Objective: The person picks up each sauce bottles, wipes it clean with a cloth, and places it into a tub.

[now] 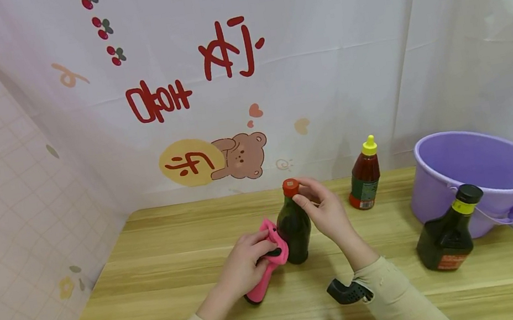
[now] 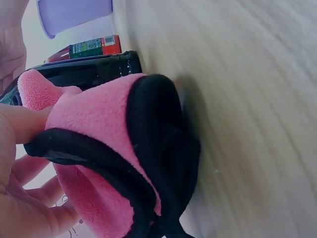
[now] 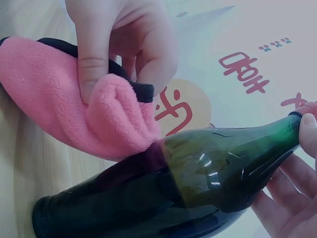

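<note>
A dark green glass bottle [image 1: 295, 230] with a red cap [image 1: 290, 186] stands upright on the table. My right hand [image 1: 326, 209] pinches it at the cap and neck between thumb and fingers. In my left hand [image 1: 245, 262] is a pink plush cloth [image 3: 54, 94] with black edging, gripped between thumb and fingers. The folded end of the cloth lies against the bottle's left side in the right wrist view. Its lower part hangs down toward the table in the head view.
A red sauce bottle [image 1: 365, 176] with a yellow tip stands behind to the right. Farther right are a dark bottle [image 1: 443, 242] with a black cap and a purple bucket [image 1: 426, 200]. A printed white curtain [image 1: 325, 87] hangs behind the wooden table [image 1: 156, 288].
</note>
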The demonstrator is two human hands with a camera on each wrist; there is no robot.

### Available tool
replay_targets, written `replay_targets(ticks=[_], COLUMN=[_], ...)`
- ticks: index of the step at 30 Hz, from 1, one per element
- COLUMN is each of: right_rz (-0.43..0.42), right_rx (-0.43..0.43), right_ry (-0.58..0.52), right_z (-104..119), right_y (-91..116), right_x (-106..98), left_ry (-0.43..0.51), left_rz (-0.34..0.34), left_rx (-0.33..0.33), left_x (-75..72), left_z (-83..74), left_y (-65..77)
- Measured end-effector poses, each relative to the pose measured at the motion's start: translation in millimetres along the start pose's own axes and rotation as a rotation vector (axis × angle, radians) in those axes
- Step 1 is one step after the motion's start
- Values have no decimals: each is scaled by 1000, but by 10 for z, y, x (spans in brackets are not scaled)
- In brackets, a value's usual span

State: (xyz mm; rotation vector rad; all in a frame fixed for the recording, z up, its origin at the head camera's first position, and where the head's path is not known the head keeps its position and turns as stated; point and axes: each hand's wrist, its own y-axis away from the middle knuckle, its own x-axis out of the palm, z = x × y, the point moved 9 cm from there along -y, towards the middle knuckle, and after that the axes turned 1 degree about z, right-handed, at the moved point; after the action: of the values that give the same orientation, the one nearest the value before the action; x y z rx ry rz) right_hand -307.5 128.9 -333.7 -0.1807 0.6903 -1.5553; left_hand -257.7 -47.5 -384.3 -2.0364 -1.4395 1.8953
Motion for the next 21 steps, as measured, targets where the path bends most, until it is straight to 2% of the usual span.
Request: replay_targets(ticks=[7, 14, 21], right_rz=[0, 4, 5], right_rx=[9, 10, 15], right_ry=[-4, -22, -6], right_z=[-9, -7, -2], right_y=[3, 2, 4], right_x=[1, 2, 4], left_ry=[-15, -41, -106], left_rz=[48, 129, 199], left_rx=[-17, -45, -50], left_x=[54, 158, 289], left_z=[14, 37, 51], left_y=[-21, -34, -12])
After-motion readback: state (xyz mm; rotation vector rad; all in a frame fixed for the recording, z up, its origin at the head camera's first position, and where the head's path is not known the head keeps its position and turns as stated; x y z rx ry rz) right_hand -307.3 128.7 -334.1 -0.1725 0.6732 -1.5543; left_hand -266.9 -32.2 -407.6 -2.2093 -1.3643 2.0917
